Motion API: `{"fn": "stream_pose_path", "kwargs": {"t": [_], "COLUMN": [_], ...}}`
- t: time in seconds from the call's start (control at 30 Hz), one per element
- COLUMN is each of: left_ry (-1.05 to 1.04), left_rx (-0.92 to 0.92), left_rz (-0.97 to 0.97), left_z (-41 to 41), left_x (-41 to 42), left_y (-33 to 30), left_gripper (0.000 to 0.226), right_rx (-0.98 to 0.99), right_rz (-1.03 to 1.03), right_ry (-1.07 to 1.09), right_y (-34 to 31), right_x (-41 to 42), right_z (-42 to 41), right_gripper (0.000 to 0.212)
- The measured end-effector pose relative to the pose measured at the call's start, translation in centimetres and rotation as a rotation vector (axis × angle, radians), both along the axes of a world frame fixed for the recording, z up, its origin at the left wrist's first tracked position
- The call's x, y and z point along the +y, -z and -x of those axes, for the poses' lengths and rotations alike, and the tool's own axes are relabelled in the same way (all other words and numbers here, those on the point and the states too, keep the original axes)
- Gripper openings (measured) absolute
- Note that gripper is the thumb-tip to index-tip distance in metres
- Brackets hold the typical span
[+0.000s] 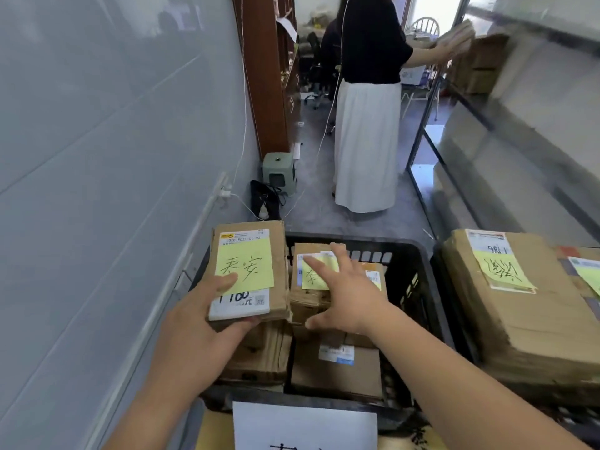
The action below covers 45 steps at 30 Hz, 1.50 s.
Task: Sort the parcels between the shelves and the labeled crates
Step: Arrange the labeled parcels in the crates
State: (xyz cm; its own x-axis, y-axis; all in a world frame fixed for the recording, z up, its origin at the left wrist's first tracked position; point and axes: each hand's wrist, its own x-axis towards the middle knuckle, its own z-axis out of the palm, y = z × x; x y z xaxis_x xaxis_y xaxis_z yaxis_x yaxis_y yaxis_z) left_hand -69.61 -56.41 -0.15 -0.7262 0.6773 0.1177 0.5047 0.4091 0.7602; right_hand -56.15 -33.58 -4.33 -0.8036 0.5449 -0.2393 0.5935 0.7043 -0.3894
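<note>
A flat cardboard parcel [248, 271] is gripped at its near edge by the left hand [198, 323], above the black crate [412, 287]. The right hand [349, 293] is spread flat on a second parcel [311, 287] stacked inside that crate.

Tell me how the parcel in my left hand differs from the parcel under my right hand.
The left hand grips the left parcel at its near edge, thumb on top; the right hand rests open on the right parcel. The left parcel's yellow note shows fully; the right parcel's yellow note is partly covered by fingers. Both are brown cardboard, over the black crate.
</note>
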Motion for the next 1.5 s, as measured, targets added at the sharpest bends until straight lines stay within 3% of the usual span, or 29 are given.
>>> {"fn": "stream_pose_path", "kwargs": {"t": [0.1, 0.4, 0.83, 1.23, 1.5], "left_ry": [0.016, 0.131, 0.242, 0.302, 0.29], "left_rx": [-0.006, -0.034, 0.023, 0.121, 0.27], "left_rz": [-0.005, 0.011, 0.243, 0.281, 0.333], "left_z": [0.9, 1.2, -0.7, -1.9, -2.9], "left_x": [0.2, 4.4, 10.9, 11.6, 10.5], "left_y": [0.6, 2.6, 6.6, 7.7, 6.0], "left_gripper": [0.064, 0.062, 0.062, 0.069, 0.092], "right_rx": [-0.012, 0.32, 0.236, -0.076, -0.068], "right_rz": [0.021, 0.09, 0.091, -0.072, -0.142], "right_ry": [0.018, 0.295, 0.292, 0.216, 0.163], "right_y": [1.8, 1.7, 4.5, 3.5, 2.0], "right_x": [0.1, 2.9, 3.3, 3.4, 1.7], "right_z": [1.1, -5.2, -8.4, -8.2, -9.2], "right_gripper": [0.11, 0.08, 0.08, 0.09, 0.091]}}
